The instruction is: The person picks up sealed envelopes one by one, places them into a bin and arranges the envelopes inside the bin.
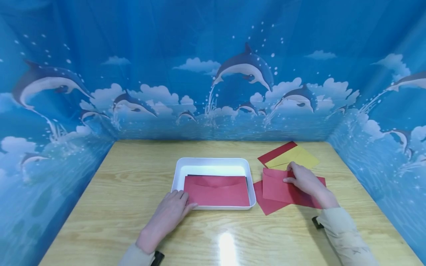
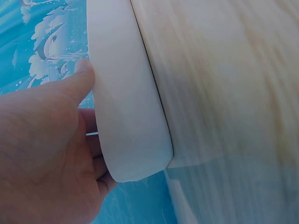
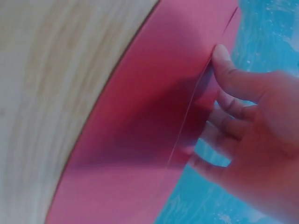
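A white tray (image 1: 213,160) stands mid-table with a red envelope (image 1: 217,194) lying flap side up in its front part. Dark edges show under that envelope. My left hand (image 1: 168,214) grips the tray's front left corner, fingers around the wall and thumb at the rim. To the right of the tray, my right hand (image 1: 305,180) pinches a red envelope (image 1: 274,184) near its flap edge. In the right wrist view the thumb lies on that envelope (image 3: 126,135), with the fingers at its edge. More red envelopes (image 1: 270,207) lie beneath it, partly hidden.
Behind the right hand, a yellow envelope (image 1: 301,157) overlaps a dark red envelope (image 1: 277,152). The wooden table (image 1: 133,173) meets a blue dolphin-print curtain (image 1: 213,125) at the back and both sides.
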Demonstrator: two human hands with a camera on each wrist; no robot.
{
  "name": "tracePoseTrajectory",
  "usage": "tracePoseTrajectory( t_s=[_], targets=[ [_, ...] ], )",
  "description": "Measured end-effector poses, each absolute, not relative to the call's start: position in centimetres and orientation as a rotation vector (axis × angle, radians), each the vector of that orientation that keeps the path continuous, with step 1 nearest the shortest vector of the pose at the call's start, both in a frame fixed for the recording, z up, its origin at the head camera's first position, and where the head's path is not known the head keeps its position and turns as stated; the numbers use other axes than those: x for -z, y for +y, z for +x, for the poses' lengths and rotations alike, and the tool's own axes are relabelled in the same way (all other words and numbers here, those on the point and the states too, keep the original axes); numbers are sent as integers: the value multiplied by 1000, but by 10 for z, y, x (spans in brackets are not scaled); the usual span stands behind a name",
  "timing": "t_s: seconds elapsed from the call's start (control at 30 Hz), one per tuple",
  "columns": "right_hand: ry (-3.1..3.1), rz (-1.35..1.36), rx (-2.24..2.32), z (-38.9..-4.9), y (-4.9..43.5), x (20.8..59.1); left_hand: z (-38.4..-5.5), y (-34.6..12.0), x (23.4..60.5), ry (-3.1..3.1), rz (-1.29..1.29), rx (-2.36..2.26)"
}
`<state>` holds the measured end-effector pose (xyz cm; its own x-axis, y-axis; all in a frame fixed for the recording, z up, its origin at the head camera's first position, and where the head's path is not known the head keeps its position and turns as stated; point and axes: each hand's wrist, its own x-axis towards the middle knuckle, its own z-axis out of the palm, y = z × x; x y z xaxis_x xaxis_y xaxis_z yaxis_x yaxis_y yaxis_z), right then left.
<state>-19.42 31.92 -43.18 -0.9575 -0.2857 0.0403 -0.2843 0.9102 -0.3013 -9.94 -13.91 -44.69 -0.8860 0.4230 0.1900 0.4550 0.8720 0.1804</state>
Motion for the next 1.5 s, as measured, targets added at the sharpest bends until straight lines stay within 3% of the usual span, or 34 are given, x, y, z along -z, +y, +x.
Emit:
tracePoseTrajectory(
  t_s=[0.77,1.5],
  targets=[
    [3702,-617,289,-179,304,417,-99,-138,445,-2884,-688,346],
    [3783,-893,392,-181,206,372,-98,-139,446,-2878,-682,343]
  ],
)
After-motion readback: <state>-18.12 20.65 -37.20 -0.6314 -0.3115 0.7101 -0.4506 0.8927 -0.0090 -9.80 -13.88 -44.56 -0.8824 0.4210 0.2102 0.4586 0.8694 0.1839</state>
